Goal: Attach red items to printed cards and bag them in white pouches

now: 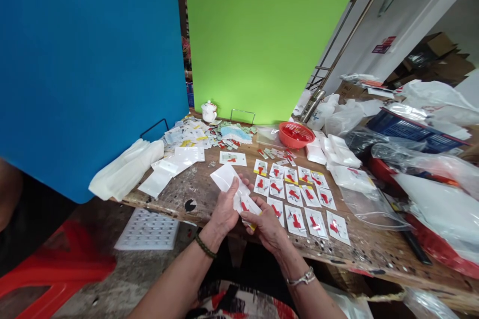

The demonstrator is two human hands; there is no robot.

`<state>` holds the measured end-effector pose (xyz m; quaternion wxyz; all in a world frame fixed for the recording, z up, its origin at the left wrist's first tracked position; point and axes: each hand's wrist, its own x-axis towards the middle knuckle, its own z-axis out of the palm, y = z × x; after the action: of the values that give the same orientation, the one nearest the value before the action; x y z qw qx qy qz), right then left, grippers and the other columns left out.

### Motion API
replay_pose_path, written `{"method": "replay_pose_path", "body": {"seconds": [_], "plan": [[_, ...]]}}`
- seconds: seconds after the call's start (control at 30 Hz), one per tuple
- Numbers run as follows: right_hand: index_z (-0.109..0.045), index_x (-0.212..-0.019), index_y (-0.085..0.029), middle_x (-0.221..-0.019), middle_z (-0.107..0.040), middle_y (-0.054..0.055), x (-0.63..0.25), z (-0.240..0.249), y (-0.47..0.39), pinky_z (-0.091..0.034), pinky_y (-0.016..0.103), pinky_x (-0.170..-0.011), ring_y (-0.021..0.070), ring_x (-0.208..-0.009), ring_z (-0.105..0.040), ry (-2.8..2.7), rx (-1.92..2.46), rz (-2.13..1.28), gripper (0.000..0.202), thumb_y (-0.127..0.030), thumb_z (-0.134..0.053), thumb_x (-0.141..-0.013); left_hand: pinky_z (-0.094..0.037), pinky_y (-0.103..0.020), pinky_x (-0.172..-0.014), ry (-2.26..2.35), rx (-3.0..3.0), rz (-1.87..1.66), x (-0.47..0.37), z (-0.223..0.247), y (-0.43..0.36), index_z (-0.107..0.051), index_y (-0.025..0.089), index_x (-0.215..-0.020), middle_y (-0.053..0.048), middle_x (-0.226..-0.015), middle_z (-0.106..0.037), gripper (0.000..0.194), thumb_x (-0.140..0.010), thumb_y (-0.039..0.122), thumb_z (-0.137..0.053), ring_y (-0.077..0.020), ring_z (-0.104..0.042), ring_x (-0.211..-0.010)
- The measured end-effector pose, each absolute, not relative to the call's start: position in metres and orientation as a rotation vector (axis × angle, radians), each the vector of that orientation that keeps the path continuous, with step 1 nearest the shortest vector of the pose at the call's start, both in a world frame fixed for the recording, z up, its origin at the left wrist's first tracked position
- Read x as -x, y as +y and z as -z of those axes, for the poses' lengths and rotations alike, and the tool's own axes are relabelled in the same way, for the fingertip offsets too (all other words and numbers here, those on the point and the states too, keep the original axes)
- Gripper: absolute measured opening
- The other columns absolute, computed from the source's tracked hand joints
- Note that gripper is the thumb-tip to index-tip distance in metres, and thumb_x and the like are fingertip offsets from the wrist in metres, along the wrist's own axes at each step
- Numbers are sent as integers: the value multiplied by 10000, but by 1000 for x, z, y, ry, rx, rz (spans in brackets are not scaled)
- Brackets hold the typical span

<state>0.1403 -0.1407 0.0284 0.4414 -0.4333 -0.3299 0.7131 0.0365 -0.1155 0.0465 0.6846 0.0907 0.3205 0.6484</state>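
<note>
My left hand [225, 209] is closed on a small white plastic bag [222, 177], with the thumb pressed flat on top. Between the fingers of my right hand [268, 225] is a small white card [250, 204] with a red figure on it. The card's near end touches or overlaps the bag; I cannot tell whether it is inside. To the right lie rows of small white packets [295, 220] with red pieces on them. Just beyond my hands rests a white packet [232, 158] with a green and red print. Flat white bags [157, 182] overlap at the left.
Loose cards and packets [187, 132] are heaped at the back, beside a white lidded cup [208, 111]. A red plastic basket [297, 135] stands near small red and green cards [279, 154]. Green [262, 40] and blue [90, 60] panels rise behind. Bags and a blue crate [411, 129] crowd the right.
</note>
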Motion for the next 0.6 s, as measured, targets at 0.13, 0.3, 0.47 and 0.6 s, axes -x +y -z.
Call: {"method": "replay_pose_path", "body": {"seconds": [0.13, 0.3, 0.47, 0.6], "plan": [[-557, -853, -173, -570, -594, -52, -142, -29, -139, -349, 160, -348, 72, -431, -480, -804, 1065, -1828, 489, -253, -871, -488, -541, -344, -758, 704, -251, -1463, -38, -47, -118, -635, 151, -939, -36, -776, -695, 384, -669, 384, -779, -196, -685, -731], [-562, -874, -168, -607, -610, -44, -148, -30, -134, -345, 156, -341, 67, -431, -486, -796, 1040, -1863, 518, -241, -877, -469, -534, -354, -786, 652, -253, -1442, -36, -47, -118, -630, 151, -948, -51, -818, -709, 374, -686, 379, -768, -201, -687, -766], [-526, -915, -185, -570, -612, -53, -147, -29, -133, -310, 145, -316, 69, -403, -466, -775, 1116, -1724, 573, -252, -869, -461, -521, -364, -818, 641, -230, -1455, -35, -48, -117, -632, 149, -962, -41, -819, -703, 343, -707, 341, -756, -201, -686, -787], [-521, -911, -185, -580, -619, -50, -145, -31, -136, -316, 147, -314, 69, -403, -466, -779, 1126, -1687, 571, -252, -867, -461, -514, -359, -840, 639, -213, -1468, -37, -47, -117, -637, 150, -948, -29, -786, -697, 318, -708, 321, -757, -191, -683, -773]]}}
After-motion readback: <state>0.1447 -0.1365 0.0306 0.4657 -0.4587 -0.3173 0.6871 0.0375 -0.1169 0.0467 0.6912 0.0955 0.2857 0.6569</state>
